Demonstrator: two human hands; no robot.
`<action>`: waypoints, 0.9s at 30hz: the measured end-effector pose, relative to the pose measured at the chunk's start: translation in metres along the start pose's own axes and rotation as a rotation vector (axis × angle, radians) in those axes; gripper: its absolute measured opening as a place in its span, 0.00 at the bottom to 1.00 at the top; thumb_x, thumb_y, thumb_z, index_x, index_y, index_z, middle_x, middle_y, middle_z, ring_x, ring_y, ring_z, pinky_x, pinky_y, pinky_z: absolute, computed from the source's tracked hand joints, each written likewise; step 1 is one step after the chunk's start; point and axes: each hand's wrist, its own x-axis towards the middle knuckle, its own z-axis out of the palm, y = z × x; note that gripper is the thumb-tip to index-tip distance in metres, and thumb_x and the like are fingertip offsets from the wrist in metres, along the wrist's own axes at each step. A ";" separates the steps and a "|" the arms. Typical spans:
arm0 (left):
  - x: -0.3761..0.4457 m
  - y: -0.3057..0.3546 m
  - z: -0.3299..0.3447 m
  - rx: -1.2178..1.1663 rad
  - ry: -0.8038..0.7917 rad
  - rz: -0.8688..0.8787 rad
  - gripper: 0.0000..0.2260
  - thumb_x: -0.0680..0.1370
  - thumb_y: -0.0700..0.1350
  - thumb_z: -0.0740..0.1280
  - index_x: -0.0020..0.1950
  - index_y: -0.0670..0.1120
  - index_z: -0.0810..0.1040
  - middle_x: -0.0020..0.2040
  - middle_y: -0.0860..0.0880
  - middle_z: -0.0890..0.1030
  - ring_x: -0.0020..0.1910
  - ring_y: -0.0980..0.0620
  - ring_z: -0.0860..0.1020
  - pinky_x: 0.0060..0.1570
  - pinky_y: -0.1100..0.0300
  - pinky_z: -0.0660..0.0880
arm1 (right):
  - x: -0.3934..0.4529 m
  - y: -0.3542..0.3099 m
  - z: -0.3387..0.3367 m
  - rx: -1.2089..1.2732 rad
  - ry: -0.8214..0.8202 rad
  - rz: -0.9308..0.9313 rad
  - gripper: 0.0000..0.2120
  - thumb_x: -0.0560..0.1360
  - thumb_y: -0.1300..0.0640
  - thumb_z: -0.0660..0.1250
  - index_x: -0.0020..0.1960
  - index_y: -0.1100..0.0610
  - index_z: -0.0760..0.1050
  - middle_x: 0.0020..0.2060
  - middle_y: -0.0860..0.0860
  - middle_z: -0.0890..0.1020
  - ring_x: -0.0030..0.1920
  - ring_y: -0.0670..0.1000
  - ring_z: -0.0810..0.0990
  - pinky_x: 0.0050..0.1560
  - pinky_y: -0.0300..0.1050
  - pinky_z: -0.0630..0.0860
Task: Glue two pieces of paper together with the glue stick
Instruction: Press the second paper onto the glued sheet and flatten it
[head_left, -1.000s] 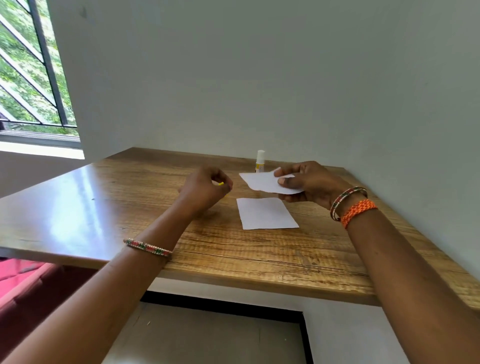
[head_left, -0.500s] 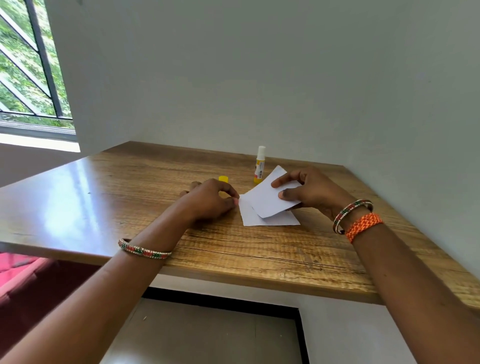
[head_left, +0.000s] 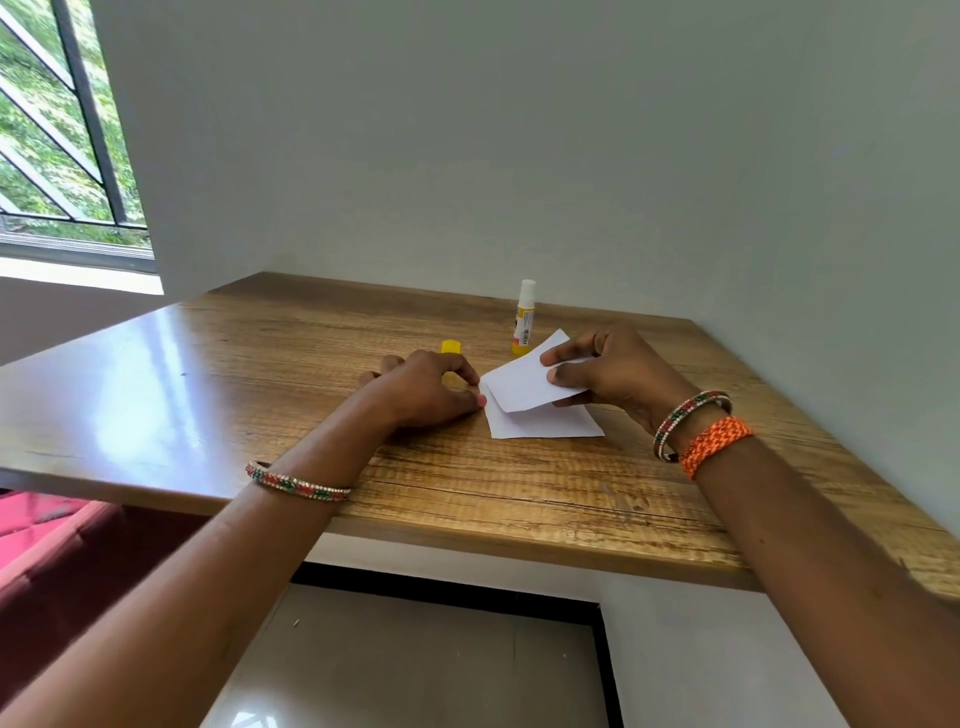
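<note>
A white paper sheet (head_left: 550, 423) lies flat on the wooden table (head_left: 260, 395). My right hand (head_left: 621, 379) pinches a second white paper (head_left: 522, 387) between thumb and fingers and holds it tilted over the flat sheet, its lower left corner touching that sheet. My left hand (head_left: 423, 387) rests on the table with fingers curled and nothing in it; its fingertips touch the flat sheet's left edge. The glue stick (head_left: 523, 319) stands upright and uncapped behind the papers. Its yellow cap (head_left: 451, 346) sits on the table just behind my left hand.
Grey walls (head_left: 779, 208) close the table in at the back and right. A barred window (head_left: 57, 130) is at the far left. A red cushion (head_left: 47, 540) lies below the table's front left edge.
My left hand set the yellow cap down and moved to the flat sheet's edge. My right hand lowered the held paper from mid-air onto the flat sheet.
</note>
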 end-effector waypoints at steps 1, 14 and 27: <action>0.000 0.000 0.000 0.007 -0.003 0.000 0.13 0.75 0.58 0.64 0.59 0.60 0.73 0.73 0.48 0.65 0.73 0.43 0.55 0.70 0.43 0.55 | 0.000 0.000 0.001 -0.004 0.002 0.003 0.11 0.70 0.70 0.69 0.53 0.67 0.79 0.47 0.52 0.74 0.46 0.52 0.78 0.33 0.37 0.81; 0.005 -0.003 0.001 0.055 -0.052 -0.017 0.14 0.75 0.60 0.63 0.59 0.61 0.72 0.74 0.48 0.63 0.73 0.41 0.56 0.70 0.40 0.55 | -0.006 -0.004 0.007 0.010 0.009 0.018 0.12 0.70 0.70 0.69 0.53 0.65 0.79 0.51 0.53 0.73 0.46 0.50 0.76 0.27 0.31 0.77; 0.007 -0.003 0.001 0.033 -0.057 -0.037 0.14 0.75 0.59 0.64 0.59 0.60 0.72 0.74 0.48 0.64 0.73 0.41 0.58 0.71 0.41 0.56 | -0.009 -0.004 0.009 -0.144 0.045 -0.018 0.13 0.70 0.66 0.71 0.54 0.62 0.80 0.55 0.53 0.74 0.44 0.46 0.74 0.25 0.26 0.72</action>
